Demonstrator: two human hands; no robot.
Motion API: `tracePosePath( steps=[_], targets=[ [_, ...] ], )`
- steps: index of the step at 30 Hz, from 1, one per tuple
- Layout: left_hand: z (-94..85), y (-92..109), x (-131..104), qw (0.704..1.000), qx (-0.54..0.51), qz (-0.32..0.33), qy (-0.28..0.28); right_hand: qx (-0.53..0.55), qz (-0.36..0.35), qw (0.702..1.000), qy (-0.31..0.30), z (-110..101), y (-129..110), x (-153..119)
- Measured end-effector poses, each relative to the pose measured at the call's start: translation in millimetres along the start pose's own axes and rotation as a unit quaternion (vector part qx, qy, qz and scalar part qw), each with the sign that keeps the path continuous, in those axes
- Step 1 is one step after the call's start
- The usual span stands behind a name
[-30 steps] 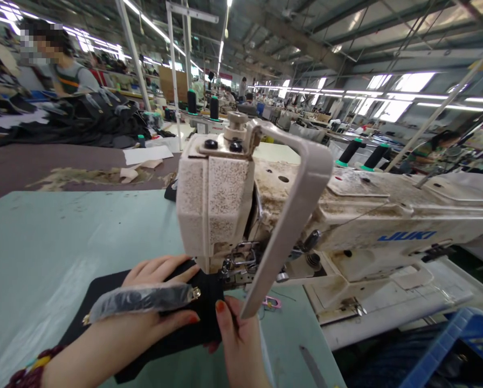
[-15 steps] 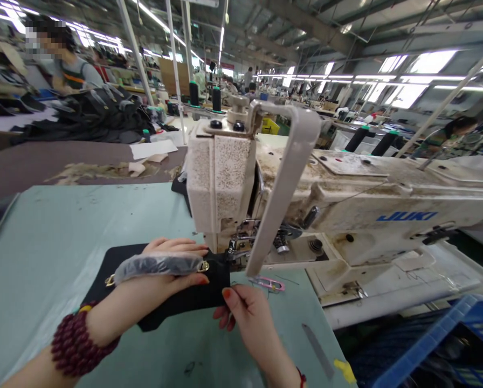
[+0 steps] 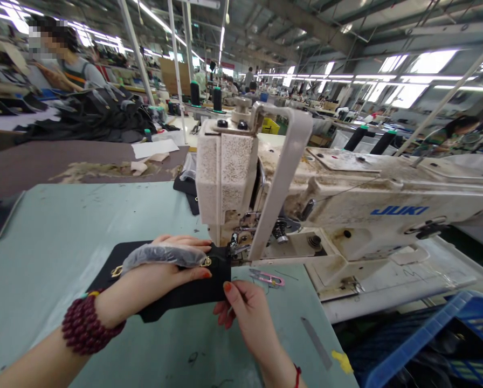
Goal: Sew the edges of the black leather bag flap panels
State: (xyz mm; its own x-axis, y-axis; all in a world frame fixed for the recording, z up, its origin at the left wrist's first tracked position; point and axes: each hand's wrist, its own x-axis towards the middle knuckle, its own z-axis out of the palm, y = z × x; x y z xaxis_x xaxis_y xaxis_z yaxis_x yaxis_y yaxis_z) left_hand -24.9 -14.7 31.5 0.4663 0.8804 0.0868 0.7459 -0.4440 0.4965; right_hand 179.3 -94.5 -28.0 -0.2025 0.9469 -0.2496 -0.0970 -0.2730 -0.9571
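Note:
A black bag panel (image 3: 177, 299) lies on the green table, its right edge at the needle area of the sewing machine (image 3: 229, 178). A carry handle (image 3: 160, 255), wrapped in clear plastic, arches over it with gold-coloured fittings at both ends. My left hand (image 3: 172, 272) passes beneath this handle and rests flat on the panel, fingers stretched towards the machine. At the panel's near right corner, my right hand (image 3: 245, 312) pinches the edge between thumb and fingers. The machine's pale bent arm partly hides the presser foot.
Pink thread snips (image 3: 271, 279) and a flat metal blade (image 3: 316, 342) lie right of my right hand. A blue basket (image 3: 419, 339) stands at the lower right. Another black piece (image 3: 188, 191) sits behind the machine head. Across the table, a co-worker (image 3: 69, 59) works beside piled black material.
The view has shifted slightly, revealing more of the black piece behind the machine. Both hands keep the same hold on the panel. The co-worker's forearm has come up into sight.

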Motion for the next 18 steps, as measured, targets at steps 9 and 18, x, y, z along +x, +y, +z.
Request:
tracePosePath(
  steps=[9, 18],
  targets=[
    [-5.1, 5, 1, 0.995, 0.090, 0.044, -0.019, -0.029, 0.001, 0.999, 0.036, 4, 6, 0],
    [2.5, -3, -1, 0.990, 0.135, 0.052, 0.003, -0.042, -0.009, 0.998, 0.044, 5, 12, 0]
  ],
)
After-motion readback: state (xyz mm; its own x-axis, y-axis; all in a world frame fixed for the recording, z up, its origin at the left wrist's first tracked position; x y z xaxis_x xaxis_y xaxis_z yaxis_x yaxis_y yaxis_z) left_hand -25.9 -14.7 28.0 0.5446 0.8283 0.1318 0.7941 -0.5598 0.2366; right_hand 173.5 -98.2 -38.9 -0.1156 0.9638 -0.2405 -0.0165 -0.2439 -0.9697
